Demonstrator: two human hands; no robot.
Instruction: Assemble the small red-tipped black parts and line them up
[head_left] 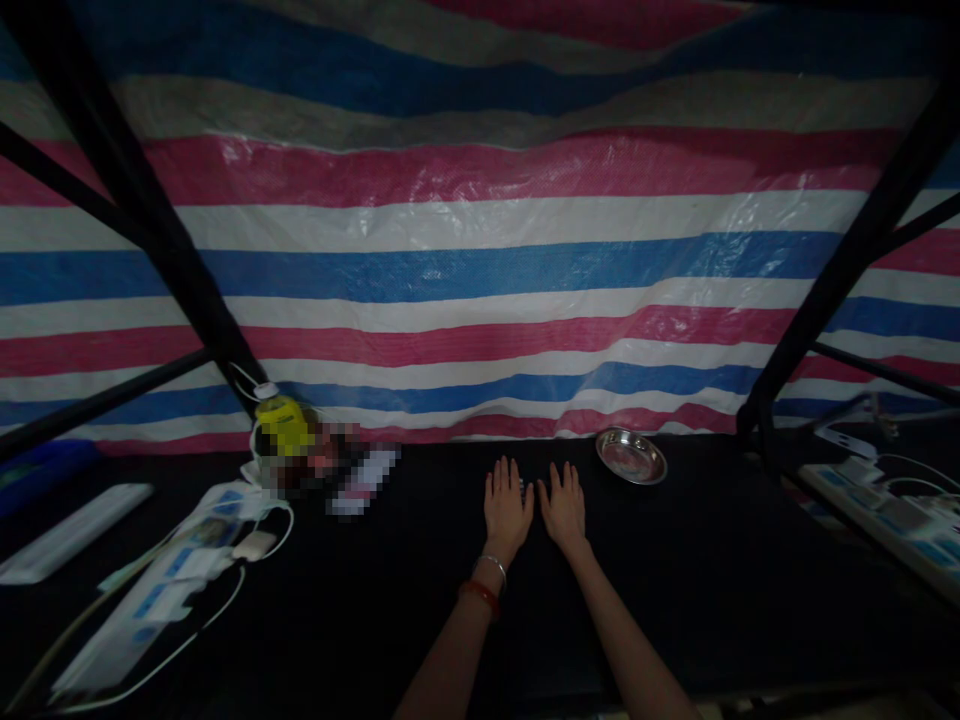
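Both hands flat on the desk (420,600), left hand (507,508) and right hand (564,506) fingers spread, holding nothing; a careless sweep right could knock the metal dish (631,456).

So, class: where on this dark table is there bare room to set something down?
Bare cloth lies between the left hand and the power strip, and between the right hand and the right-side strip. The left edge, around the yellow bottle, is crowded; a metal dish sits behind.
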